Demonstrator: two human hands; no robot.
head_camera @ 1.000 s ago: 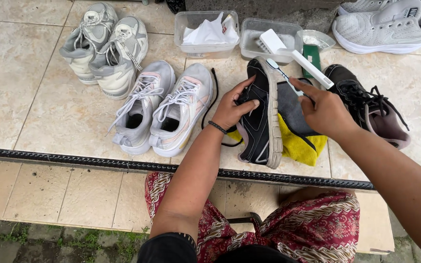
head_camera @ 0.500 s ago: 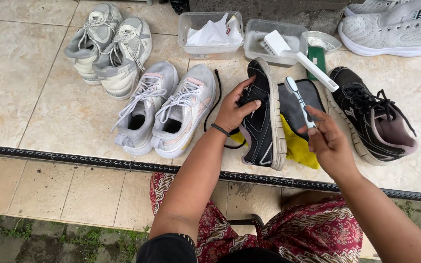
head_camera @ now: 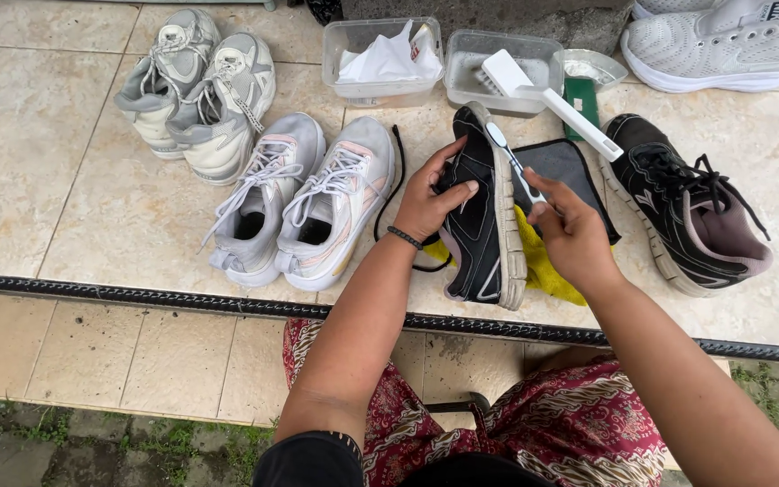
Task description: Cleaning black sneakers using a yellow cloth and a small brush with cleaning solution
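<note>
— Tiles first: what are you working on?

— Beige stone tile floor (head_camera: 65, 180), outdoors by the look of it, with a dark drain grate (head_camera: 137, 298) running across at six o'clock and a strip of grass and dirt below that. Your knees in the red patterned cloth (head_camera: 534, 433) sit at the bottom edge.

— And your hands?

— Your left hand (head_camera: 430, 198) is closed around the upper of a black shoe (head_camera: 480, 225), tipped on its side at the centre with its grey sole facing your right. Your right hand (head_camera: 574, 234) pinches a small toothbrush (head_camera: 511, 158), bristle end resting at the sole's toe end. The shoe lies on a yellow cloth (head_camera: 547, 271) and against a dark mat (head_camera: 570, 167).

— Containers?

— Two clear rectangular plastic tubs at twelve o'clock: the left tub (head_camera: 380, 63) holds crumpled white cloth; the right tub (head_camera: 498, 72) holds a white scrub brush (head_camera: 543, 95) whose handle sticks out toward two o'clock. Beside it, a green flat package (head_camera: 581, 104), its label too small to make out.

— Other shoes?

— The black mate (head_camera: 687, 212) at three o'clock, a white-and-pink pair (head_camera: 304, 203) at nine, a grey pair (head_camera: 196, 90) at ten, and a white sneaker (head_camera: 723, 45) at one o'clock.
</note>
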